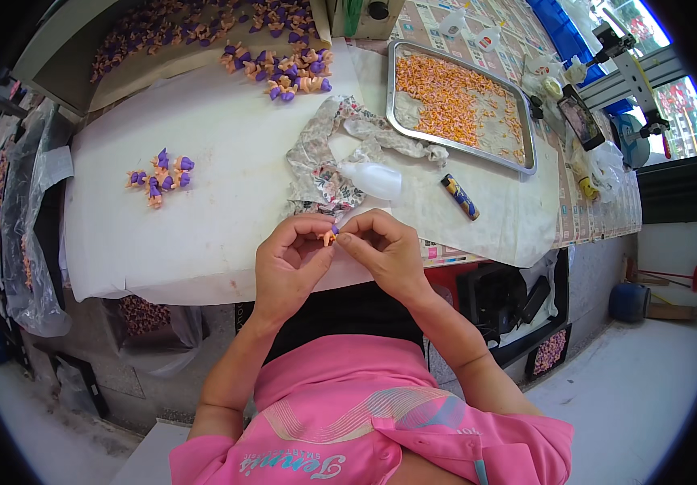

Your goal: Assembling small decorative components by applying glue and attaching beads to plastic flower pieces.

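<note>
My left hand (288, 263) and my right hand (385, 249) meet over the near edge of the white table (227, 202). Together they pinch one tiny orange figure with a purple piece (330, 235) between the fingertips. A small cluster of finished orange-and-purple figures (161, 175) lies on the table to the left. A bigger pile of the same figures (284, 71) sits at the far edge. A metal tray (530, 153) at the right holds many loose orange pieces (445, 97).
A crumpled floral cloth (324, 153) and a small clear squeeze bottle (373, 179) lie just beyond my hands. A dark lighter (460, 196) rests near the tray. Plastic bags (29, 242) hang at the left; a phone on a stand (581, 117) is far right.
</note>
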`<state>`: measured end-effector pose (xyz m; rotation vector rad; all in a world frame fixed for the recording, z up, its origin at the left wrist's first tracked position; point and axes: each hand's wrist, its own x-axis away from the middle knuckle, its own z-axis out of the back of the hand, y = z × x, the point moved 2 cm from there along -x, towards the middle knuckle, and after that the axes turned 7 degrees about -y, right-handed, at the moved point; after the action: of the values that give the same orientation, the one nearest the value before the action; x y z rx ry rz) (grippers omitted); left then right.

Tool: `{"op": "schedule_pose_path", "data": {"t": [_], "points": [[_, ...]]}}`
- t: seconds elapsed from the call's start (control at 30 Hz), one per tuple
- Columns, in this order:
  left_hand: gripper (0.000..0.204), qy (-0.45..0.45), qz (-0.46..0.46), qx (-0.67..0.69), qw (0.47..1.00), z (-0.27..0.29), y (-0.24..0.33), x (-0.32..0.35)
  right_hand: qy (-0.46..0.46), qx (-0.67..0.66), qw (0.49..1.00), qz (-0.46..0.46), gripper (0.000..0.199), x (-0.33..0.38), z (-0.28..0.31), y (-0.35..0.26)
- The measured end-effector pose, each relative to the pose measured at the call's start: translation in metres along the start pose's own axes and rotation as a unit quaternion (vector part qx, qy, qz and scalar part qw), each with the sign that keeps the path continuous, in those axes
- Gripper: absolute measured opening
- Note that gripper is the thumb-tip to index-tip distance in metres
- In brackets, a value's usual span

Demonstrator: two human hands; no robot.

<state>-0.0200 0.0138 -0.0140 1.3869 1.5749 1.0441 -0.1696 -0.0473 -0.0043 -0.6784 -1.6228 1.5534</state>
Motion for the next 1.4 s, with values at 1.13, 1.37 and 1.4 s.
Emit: {"op": "schedule_pose_path", "data": {"t": [1.13, 1.37, 1.4], "points": [[0.013, 0.006, 0.092, 0.059, 0.994, 0.013, 0.005, 0.004, -0.084, -0.061, 0.992, -0.076, 0.02, -0.005, -0.005, -0.009], [0.017, -0.007, 0.135, 0.054, 0.989, 0.016, 0.008, 0.001, -0.071, -0.071, 0.991, -0.092, 0.024, -0.01, -0.005, -0.006], [0.018, -0.007, 0.14, 0.062, 0.988, 0.016, 0.008, 0.001, -0.07, -0.071, 0.991, -0.092, 0.024, -0.011, -0.004, -0.006]]}}
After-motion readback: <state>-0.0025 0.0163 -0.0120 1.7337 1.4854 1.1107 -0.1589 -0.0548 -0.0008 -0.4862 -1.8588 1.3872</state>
